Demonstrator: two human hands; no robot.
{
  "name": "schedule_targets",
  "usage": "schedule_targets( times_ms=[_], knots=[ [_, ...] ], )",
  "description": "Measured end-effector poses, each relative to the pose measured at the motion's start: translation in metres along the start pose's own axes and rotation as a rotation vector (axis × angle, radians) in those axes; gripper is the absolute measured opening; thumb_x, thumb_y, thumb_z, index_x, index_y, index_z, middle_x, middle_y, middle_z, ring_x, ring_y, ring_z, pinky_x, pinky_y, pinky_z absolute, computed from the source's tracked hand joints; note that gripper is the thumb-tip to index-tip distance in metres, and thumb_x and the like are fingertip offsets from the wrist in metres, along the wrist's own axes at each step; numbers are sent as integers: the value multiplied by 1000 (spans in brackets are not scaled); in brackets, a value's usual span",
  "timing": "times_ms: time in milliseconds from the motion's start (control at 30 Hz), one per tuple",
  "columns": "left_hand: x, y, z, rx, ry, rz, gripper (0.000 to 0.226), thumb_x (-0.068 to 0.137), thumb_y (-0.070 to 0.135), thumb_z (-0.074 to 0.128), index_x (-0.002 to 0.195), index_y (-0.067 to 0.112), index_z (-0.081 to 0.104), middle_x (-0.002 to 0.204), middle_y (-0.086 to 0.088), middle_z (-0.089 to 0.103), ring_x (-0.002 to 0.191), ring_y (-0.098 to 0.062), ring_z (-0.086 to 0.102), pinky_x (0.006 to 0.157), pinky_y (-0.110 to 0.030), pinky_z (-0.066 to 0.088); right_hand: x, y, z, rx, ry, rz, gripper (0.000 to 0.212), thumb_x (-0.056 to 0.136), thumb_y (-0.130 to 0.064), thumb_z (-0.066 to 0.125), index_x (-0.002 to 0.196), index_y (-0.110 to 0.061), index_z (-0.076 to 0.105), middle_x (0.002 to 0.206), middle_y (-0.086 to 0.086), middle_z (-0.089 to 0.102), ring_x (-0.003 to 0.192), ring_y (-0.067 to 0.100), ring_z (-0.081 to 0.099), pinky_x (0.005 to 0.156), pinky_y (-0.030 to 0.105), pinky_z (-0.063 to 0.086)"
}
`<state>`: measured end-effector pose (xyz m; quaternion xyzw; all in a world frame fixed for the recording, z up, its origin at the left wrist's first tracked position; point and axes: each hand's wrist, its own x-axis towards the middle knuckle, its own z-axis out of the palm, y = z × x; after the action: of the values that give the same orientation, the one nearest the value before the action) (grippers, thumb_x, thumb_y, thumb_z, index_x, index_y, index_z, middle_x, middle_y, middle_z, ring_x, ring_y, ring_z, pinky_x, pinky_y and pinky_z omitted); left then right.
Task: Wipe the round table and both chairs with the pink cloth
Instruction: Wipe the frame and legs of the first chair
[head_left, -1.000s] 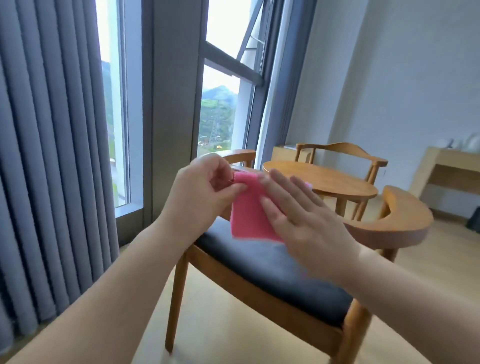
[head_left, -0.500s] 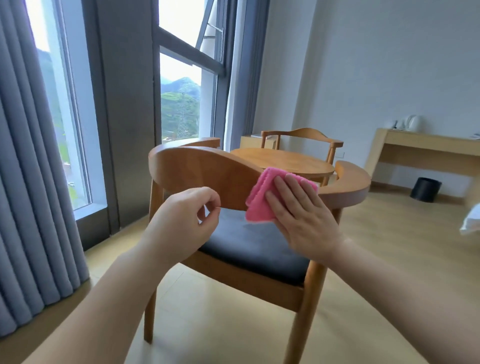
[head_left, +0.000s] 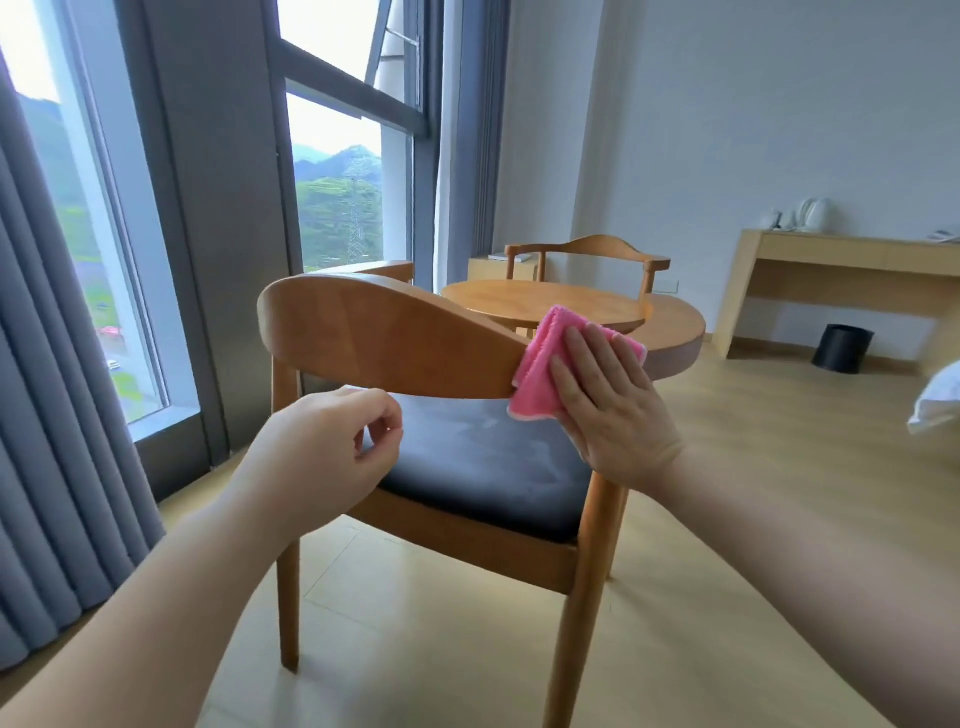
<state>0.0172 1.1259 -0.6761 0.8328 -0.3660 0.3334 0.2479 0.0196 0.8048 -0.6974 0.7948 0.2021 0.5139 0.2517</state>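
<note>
A person's right hand (head_left: 610, 400), fingers straight and close together, presses a folded pink microfibre cloth (head_left: 545, 364) flat against the outer face of the curved wooden backrest (head_left: 384, 338) of the near wooden armchair with a dark cushioned seat (head_left: 483, 457). The cloth sits at the backrest's right end, at about 2 o'clock from frame centre, its lower edge hanging just past the rail's underside. The rail's long axis runs from the cloth toward 9 o'clock, so the unwiped length lies leftward of the fingertips, and the right hand is plainly the one placed to sweep it.

The left hand (head_left: 332, 447) hovers at 7 o'clock from the cloth, clear of the chair, fingers loosely curled with thumb near forefinger, holding nothing visible.

Beyond the backrest, toward 12 o'clock, stand the round wooden table (head_left: 545, 299) and the second wooden chair (head_left: 597, 254), neither touched by a hand; both appear yet to be reached.

A small black waste bin (head_left: 842, 347) sits on the floor under a pale wooden desk (head_left: 852, 260) at 3 o'clock; its contents cannot be seen.
</note>
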Motion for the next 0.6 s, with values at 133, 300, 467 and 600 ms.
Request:
schedule_targets(
  times_ms=[133,300,467,600],
  knots=[
    [-19,-14,-9,21,21,-72,15,81,16,67,72,24,61,57,14,49,51,-12,49,48,-25,43,26,-24,-6,-21,20,-74,69,99,-38,46,152,-13,10,158,15,4,145,38,10,116,55,14],
    [-51,-39,-26,24,24,-155,7,86,21,64,79,23,65,65,13,58,58,-10,55,54,-31,52,74,-58,-16,-72,8,-126,73,95,-44,50,152,-13,16,159,12,7,145,36,7,117,54,11],
    [-75,-58,-40,18,34,-207,9,88,25,63,79,28,63,67,19,55,60,-6,56,57,-23,51,117,-95,-24,-136,-88,-132,74,88,-23,60,150,-10,22,156,14,15,144,36,13,117,52,9],
    [-86,-69,-54,28,14,-219,13,87,23,63,78,31,59,64,28,47,57,-4,55,56,-10,43,146,-131,-19,-141,-198,-125,67,93,-21,30,148,-6,-4,155,16,-9,143,36,-9,115,51,-7]
  ],
)
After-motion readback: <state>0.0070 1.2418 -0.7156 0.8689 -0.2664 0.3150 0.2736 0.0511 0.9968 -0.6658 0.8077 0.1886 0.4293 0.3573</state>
